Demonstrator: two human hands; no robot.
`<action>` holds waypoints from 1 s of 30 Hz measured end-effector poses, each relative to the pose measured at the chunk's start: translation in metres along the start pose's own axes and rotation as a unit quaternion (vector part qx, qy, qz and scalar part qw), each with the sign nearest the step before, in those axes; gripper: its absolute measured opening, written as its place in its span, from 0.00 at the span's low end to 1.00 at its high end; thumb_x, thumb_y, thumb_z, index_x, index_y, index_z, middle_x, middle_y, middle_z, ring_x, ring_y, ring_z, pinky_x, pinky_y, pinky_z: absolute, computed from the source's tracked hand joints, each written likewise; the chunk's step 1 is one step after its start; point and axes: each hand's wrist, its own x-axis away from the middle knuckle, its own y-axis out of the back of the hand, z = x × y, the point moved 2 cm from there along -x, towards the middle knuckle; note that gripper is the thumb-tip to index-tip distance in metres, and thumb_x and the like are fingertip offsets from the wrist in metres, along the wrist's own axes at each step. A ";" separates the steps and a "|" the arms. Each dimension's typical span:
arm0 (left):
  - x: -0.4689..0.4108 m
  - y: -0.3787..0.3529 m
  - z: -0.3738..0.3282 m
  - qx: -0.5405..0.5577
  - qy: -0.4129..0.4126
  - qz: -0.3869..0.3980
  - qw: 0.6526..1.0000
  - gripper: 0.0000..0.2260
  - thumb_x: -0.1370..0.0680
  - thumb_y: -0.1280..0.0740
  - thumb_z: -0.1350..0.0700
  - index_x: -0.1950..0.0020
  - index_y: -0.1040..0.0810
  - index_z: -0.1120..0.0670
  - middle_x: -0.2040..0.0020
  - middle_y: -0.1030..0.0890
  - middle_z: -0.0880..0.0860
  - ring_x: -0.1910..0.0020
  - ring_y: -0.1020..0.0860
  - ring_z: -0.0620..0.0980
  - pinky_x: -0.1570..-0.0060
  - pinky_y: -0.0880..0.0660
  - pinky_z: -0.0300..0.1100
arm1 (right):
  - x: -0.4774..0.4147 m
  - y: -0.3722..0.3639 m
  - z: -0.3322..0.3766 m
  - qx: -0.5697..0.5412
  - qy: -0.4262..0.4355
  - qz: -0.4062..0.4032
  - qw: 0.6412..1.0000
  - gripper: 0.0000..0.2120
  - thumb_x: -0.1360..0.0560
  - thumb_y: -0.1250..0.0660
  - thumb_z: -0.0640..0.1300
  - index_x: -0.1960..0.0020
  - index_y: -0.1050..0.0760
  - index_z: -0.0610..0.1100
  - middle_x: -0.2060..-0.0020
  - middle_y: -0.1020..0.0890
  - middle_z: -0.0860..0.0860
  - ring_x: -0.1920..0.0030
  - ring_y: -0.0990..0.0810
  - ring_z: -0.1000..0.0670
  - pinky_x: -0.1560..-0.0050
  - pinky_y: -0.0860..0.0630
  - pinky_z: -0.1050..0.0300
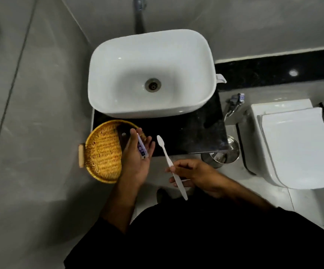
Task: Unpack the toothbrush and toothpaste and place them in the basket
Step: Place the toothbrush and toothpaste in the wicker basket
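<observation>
A round yellow wicker basket (101, 152) sits on the black counter's left corner, partly overhanging the edge. My left hand (138, 162) is palm up at the basket's right rim, with a small white and purple toothpaste tube (141, 146) lying across its fingers. To the right, my right hand (192, 176) grips the handle of a white toothbrush (169, 160). The brush head points up towards the sink. A dark object (122, 135) lies in the basket's far side, partly hidden by my fingers.
A white rectangular sink (151, 74) stands on the black counter (196, 134) behind the basket, with a tap (139, 14) above it. A white toilet (297, 144) is at the right, a steel bin (221, 154) under the counter edge. A grey tiled wall fills the left.
</observation>
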 end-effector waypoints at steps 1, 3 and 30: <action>0.000 0.016 -0.009 -0.023 -0.014 -0.017 0.999 0.12 0.23 0.32 0.44 0.47 0.18 0.50 0.50 0.16 0.49 0.45 0.19 0.49 0.43 0.23 0.46 | -0.005 -0.008 0.001 0.010 -0.007 -0.010 1.000 0.07 0.20 0.31 0.44 0.46 0.15 0.44 0.56 0.13 0.49 0.54 0.12 0.52 0.54 0.16 0.60; 0.000 0.045 -0.022 -0.055 -0.031 -0.057 0.996 0.12 0.24 0.31 0.44 0.46 0.17 0.49 0.50 0.19 0.50 0.49 0.21 0.48 0.48 0.23 0.42 | -0.014 -0.022 0.001 0.031 -0.021 -0.032 0.999 0.06 0.21 0.29 0.45 0.48 0.13 0.47 0.55 0.12 0.50 0.49 0.12 0.47 0.54 0.16 0.60; -0.086 0.154 -0.062 -0.167 0.025 -0.066 0.983 0.09 0.19 0.38 0.54 0.42 0.20 0.50 0.60 0.30 0.47 0.73 0.35 0.42 0.77 0.38 0.33 | -0.169 -0.151 -0.007 0.200 0.073 -0.266 0.940 0.06 0.27 0.22 0.44 0.55 0.18 0.43 0.67 0.13 0.47 0.73 0.18 0.56 0.69 0.21 0.60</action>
